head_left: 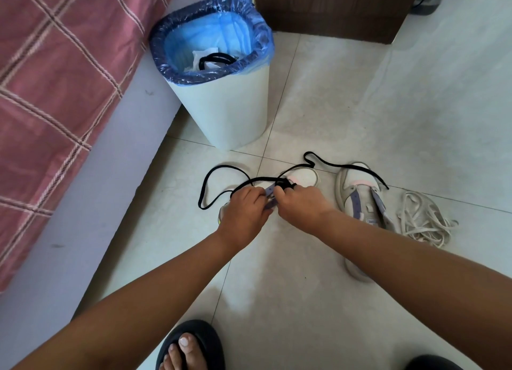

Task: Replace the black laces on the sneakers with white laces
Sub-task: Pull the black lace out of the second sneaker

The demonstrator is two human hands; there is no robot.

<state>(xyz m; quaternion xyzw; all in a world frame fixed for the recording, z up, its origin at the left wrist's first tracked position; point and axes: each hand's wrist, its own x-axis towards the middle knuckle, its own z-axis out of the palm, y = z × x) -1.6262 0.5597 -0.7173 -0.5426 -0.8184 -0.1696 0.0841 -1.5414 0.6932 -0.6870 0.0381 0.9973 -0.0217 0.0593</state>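
Two pale sneakers with purple eyelet strips stand on the tiled floor. My hands largely hide the left sneaker (303,177). My left hand (243,211) and my right hand (300,206) meet over its eyelet strips, both with curled fingers pinching the black lace (221,170) where it threads through the shoe. The lace's loose ends trail left in a loop and right across the toe of the right sneaker (357,200), which has no lace in it. A tangled pile of white laces (424,220) lies just right of that shoe.
A white bin (230,106) with a blue liner stands behind the shoes; another black lace (217,58) and paper lie inside. A bed with a red checked cover (55,78) runs along the left. A brown cabinet (332,6) is at the back. My sandalled foot (191,347) is at the bottom.
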